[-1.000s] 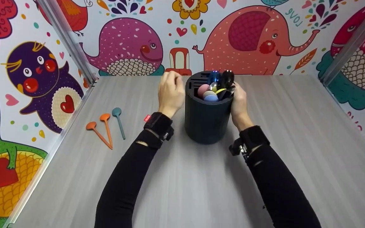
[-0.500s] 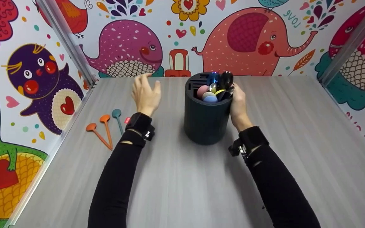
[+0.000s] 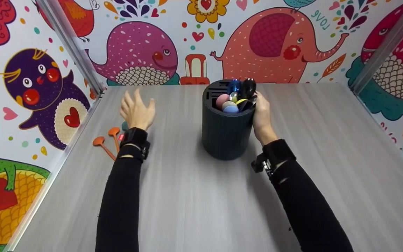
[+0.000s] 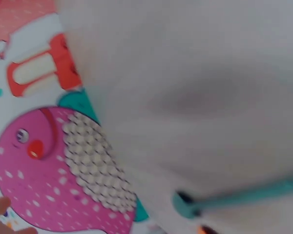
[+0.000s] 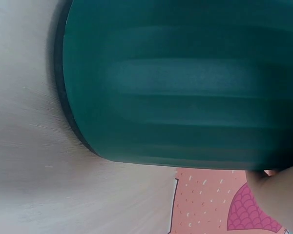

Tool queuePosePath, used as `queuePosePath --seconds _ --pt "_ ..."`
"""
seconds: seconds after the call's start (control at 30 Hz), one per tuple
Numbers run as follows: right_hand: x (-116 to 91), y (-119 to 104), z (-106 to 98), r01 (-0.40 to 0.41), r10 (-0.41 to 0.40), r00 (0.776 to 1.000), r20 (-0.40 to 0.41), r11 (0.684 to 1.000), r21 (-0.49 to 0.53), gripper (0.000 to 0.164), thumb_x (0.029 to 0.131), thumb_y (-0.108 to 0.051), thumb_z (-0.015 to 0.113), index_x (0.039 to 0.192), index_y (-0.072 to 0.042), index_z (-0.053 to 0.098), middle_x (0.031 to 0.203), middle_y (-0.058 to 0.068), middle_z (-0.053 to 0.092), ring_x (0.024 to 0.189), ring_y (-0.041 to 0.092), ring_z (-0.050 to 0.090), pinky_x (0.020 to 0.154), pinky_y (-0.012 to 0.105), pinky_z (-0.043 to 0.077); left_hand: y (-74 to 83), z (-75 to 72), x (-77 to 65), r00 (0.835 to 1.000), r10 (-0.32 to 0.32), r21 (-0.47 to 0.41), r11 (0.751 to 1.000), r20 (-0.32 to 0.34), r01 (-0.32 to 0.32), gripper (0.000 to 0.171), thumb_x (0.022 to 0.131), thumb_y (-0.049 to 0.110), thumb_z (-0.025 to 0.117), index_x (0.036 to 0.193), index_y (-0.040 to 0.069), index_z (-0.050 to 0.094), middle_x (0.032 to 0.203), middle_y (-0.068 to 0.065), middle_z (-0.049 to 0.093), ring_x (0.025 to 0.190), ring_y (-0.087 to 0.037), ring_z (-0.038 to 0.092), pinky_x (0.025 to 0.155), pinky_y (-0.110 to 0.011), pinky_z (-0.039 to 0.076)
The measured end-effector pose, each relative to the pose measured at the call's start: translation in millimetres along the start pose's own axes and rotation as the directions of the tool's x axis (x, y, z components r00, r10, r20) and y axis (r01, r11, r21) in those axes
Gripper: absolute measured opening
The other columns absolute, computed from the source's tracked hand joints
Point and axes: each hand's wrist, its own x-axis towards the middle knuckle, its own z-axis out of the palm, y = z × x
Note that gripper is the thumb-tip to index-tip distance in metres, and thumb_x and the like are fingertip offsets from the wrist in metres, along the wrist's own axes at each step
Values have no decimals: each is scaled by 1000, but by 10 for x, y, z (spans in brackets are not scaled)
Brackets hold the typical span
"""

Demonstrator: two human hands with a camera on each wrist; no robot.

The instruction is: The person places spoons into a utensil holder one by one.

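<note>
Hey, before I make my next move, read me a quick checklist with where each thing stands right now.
1. Holder upright on the table: ok.
2. Right hand on the holder's side: ok.
3. Left hand free: ok, it holds nothing.
4. Orange spoons and teal spoon in full sight in the head view: not ok, the left arm covers parts of them.
5. Room left among the utensils in the holder: cannot tell, they hide what lies beneath.
</note>
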Motion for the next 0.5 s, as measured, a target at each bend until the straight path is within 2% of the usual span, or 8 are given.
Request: queuePosePath --seconds 0.2,0.5 --pt "0 18 -14 -10 10 1000 9 1000 -10 43 104 -29 37 125 -3 64 114 2 64 105 9 55 96 24 41 -266 11 0 996 -45 51 998 71 41 72 100 47 44 160 16 19 167 -22 -3 154 -42 3 123 -61 3" --pt "14 11 -14 -14 14 1000 3 1000 -9 43 104 -28 37 127 -3 64 116 3 65 106 9 55 97 24 41 -547 55 41 975 -128 84 990 181 114 75 102 49 39 162 14 9 166 -25 -8 154 -46 -3 123 -62 3"
